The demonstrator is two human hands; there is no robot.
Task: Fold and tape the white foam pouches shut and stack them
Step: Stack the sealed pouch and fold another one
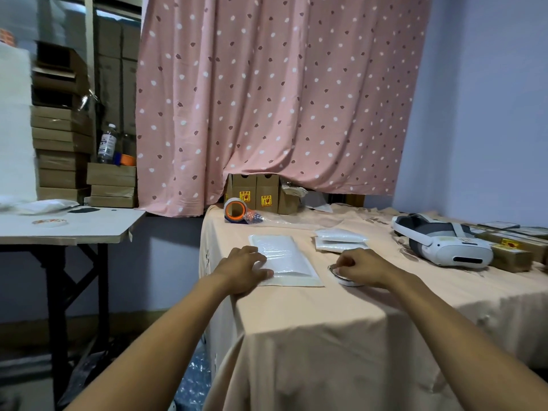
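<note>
One flat foam pouch (284, 258), two stacked pouches (341, 240), two tape rolls (235, 210), one headset (439, 240).

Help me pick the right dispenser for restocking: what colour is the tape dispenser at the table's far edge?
Orange, holding a whitish roll: the tape dispenser, clearest in the head view.

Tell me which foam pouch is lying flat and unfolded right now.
The long pouch under the left hand, near the table's front-left corner. The others are shorter, folded and piled together, farther back beyond the right hand.
</note>
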